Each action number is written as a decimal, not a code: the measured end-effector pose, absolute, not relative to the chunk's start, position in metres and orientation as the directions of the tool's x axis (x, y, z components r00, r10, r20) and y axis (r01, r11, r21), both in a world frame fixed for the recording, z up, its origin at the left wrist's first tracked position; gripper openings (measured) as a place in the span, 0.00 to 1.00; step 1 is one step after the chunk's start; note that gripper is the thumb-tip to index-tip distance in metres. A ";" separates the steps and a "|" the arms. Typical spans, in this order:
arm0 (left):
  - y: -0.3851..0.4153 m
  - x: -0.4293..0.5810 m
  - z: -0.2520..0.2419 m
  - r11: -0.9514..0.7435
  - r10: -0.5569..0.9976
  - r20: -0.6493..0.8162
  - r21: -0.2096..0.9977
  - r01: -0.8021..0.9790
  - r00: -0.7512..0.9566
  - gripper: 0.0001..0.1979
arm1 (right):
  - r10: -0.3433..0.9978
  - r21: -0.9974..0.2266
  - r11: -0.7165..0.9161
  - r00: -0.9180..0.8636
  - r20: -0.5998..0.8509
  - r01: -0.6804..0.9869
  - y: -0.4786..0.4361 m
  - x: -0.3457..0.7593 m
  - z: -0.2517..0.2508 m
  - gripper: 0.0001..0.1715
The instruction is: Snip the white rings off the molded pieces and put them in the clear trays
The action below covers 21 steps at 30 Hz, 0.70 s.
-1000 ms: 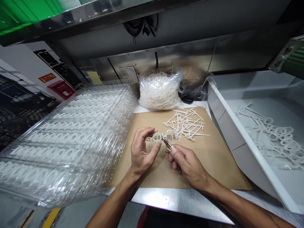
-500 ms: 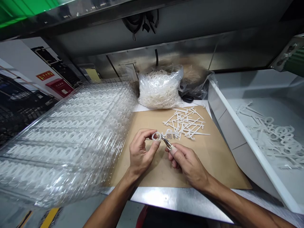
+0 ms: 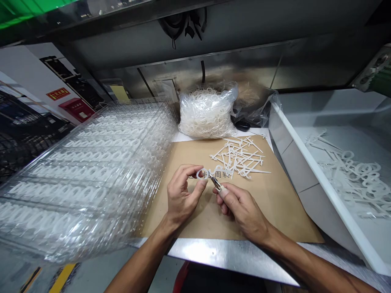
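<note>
White ring point(image 3: 198, 175) pinched at the tip of a small metal cutter point(image 3: 215, 182)

The white ring is held above a sheet of brown cardboard point(image 3: 201, 221), near the middle of the view. The grip of the left hand point(image 3: 181, 193) pinches its left side between thumb and fingertips. The jaws of the cutter meet the ring's right side, or lie just beside it; the overlap is too small to tell. A wavy white strip point(image 3: 218, 167) shows just beyond the cutter's tip, and whether it is joined to the ring cannot be made out. The grip of the right hand point(image 3: 241, 207) is closed around the cutter's pale handle, thumb on top, the tool slanting up and to the left.

Behind the hands, dark printed characters point(image 3: 222, 175) run across the cardboard, and a loose heap of thin white sticks point(image 3: 240, 158) lies at its far right, crossing at all angles. Past the cardboard's far edge sits a clear plastic bag point(image 3: 207, 116) packed with pale rings, with a black object point(image 3: 242, 125) at its right.

On the left stands a tall stack of clear trays point(image 3: 152, 171) holding rows of white loops. On the right is a light grey bin point(image 3: 317, 171), with a tangle of white pieces point(image 3: 363, 175) inside. The metal edge of the bench point(image 3: 214, 249) shows in front of the cardboard. Black cables point(image 3: 189, 24) hang at the back.
</note>
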<state>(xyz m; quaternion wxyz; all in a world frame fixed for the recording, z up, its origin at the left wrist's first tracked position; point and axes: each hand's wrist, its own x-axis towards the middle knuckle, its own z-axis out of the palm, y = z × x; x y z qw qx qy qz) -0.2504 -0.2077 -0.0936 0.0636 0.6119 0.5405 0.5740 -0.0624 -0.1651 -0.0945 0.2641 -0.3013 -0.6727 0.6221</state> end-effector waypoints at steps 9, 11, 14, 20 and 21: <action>-0.208 -0.250 -0.093 -0.399 0.735 0.635 0.689 0.605 -0.238 0.14 | 0.736 -0.991 0.076 -0.676 -0.017 0.108 -0.165 -0.063 -0.093 0.22; -0.208 -0.250 -0.093 -0.398 0.736 0.634 0.687 0.608 -0.235 0.14 | 0.738 -0.988 0.095 -0.675 -0.013 0.124 -0.165 -0.062 -0.094 0.23; -0.208 -0.250 -0.093 -0.393 0.740 0.631 0.688 0.610 -0.235 0.13 | 0.741 -0.982 0.120 -0.672 -0.008 0.144 -0.166 -0.062 -0.097 0.24; -0.207 -0.250 -0.095 -0.371 0.748 0.614 0.702 0.607 -0.252 0.12 | 0.734 -0.975 0.151 -0.679 -0.001 0.165 -0.167 -0.063 -0.100 0.24; -0.207 -0.250 -0.095 -0.372 0.749 0.613 0.704 0.605 -0.253 0.12 | 0.737 -0.974 0.151 -0.675 -0.003 0.169 -0.167 -0.063 -0.100 0.24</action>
